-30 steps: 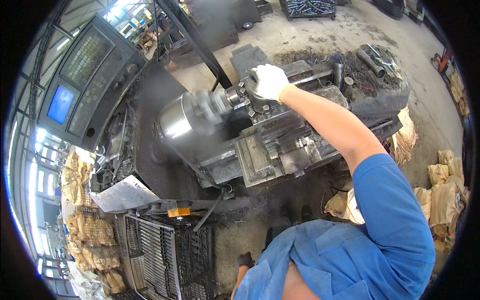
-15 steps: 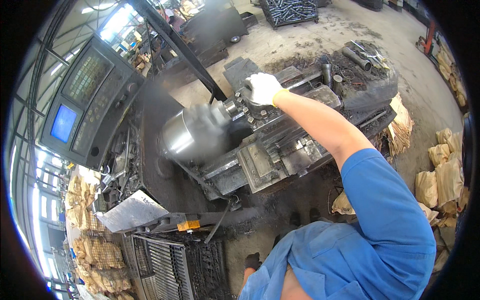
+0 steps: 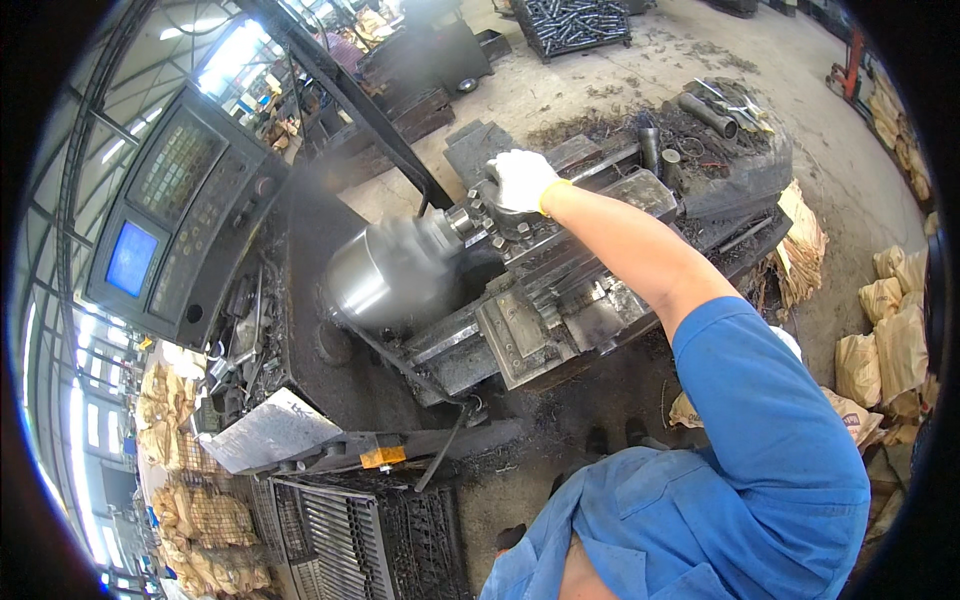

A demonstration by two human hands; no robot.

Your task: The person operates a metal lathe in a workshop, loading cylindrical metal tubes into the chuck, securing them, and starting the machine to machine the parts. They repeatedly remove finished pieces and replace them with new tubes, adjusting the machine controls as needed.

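My right hand (image 3: 522, 182), in a white glove, is closed over the top of the tool post (image 3: 508, 226) on a metal lathe. Its fingers curl round the far left side, and what lies under the palm is hidden. Just left of it, a cutting tool (image 3: 462, 222) points at the chuck (image 3: 385, 272), whose shiny body is smeared as if spinning. Low in the picture, beside my blue jacket, a bit of my left hand (image 3: 510, 537) shows in a dark glove; its fingers cannot be made out.
A control panel (image 3: 165, 205) with a lit blue screen stands left. Metal tubes (image 3: 708, 115) lie among dark shavings at the lathe's right end. A slatted metal rack (image 3: 335, 535) stands below; paper sacks (image 3: 900, 345) are piled right. A bin of metal parts (image 3: 572, 22) is beyond.
My right hand stays on the tool post. The left hand has sunk lower and shows less beside the jacket. The whole view has shifted slightly.
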